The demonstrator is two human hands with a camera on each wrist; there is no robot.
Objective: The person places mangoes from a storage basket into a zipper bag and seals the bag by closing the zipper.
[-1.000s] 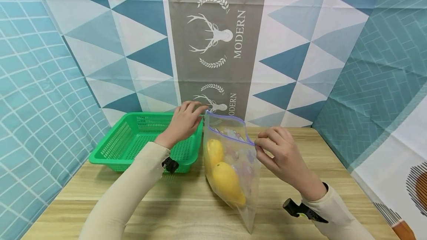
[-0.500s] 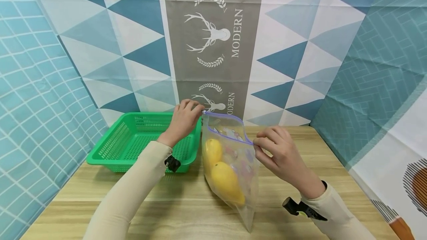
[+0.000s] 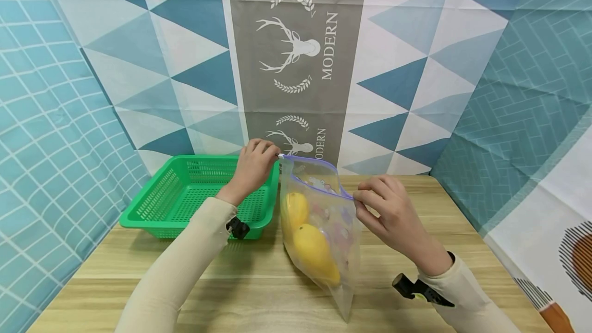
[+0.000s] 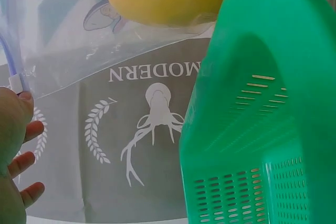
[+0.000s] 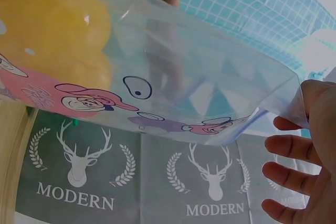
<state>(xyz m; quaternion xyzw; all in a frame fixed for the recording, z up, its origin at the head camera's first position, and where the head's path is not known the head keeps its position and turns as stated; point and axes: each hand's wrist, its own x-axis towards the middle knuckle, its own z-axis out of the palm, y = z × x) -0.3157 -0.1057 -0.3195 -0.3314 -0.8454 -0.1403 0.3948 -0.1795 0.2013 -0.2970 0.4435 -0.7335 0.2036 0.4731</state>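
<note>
A clear zip bag (image 3: 344, 235) with a purple zip strip and printed cartoon figures stands on the wooden table, its mouth partly open. Inside it lie two yellow mangoes, the upper mango (image 3: 296, 209) behind the lower mango (image 3: 315, 253). My left hand (image 3: 256, 166) pinches the white zip slider (image 4: 16, 83) at the far left corner of the mouth. At the opposite corner, my right hand (image 3: 386, 209) pinches the bag's edge between thumb and forefinger; in the right wrist view its other fingers (image 5: 289, 177) are spread apart from the plastic.
Left of the bag sits a green perforated plastic basket (image 3: 152, 220), partly behind my left forearm. The wooden table (image 3: 259, 302) ends at a patterned cloth backdrop (image 3: 398, 81), with blue tile-print cloth (image 3: 46, 117) along the left side.
The left fingers have closed in on the slider corner and shifted slightly left, with that corner of the bag. The right hand keeps its hold, nearly unmoved.
</note>
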